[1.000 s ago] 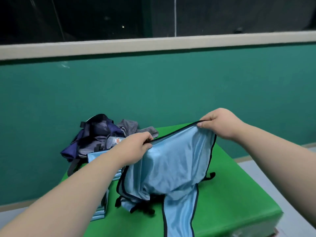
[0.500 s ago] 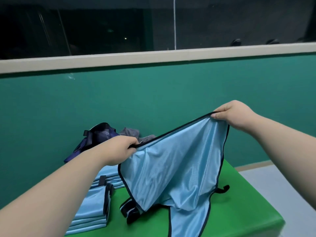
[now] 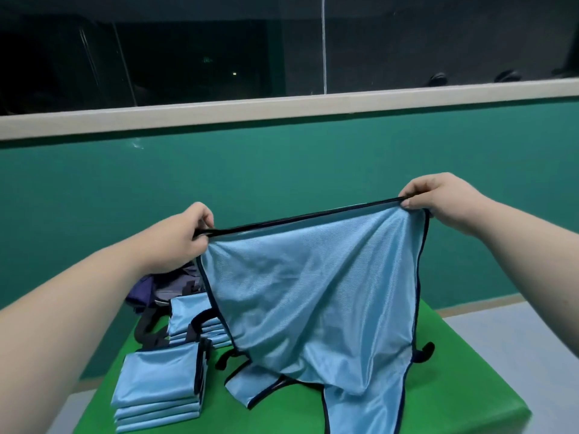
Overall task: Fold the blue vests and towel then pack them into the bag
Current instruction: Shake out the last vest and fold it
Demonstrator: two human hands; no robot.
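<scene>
held vest [image 3: 313, 292] covering middle of green table [image 3: 470, 389]. lower tail of held vest running off bottom edge. bag [image 3: 142, 292] left of held vest, mostly hiding behind left hand [image 3: 178, 236]; opening not showing. rear stack of folded vests [image 3: 188, 311] left of held vest, right end lying hidden behind its edge. black strap [image 3: 424, 352] right of held vest, root hiding behind cloth.

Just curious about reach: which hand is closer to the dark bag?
Left. The left hand pinches the vest just above the bag; the right hand holds its opposite corner.

Both arms outstretched, left hand [image 3: 185, 236] pinching, right hand [image 3: 438, 195] pinching higher
</scene>
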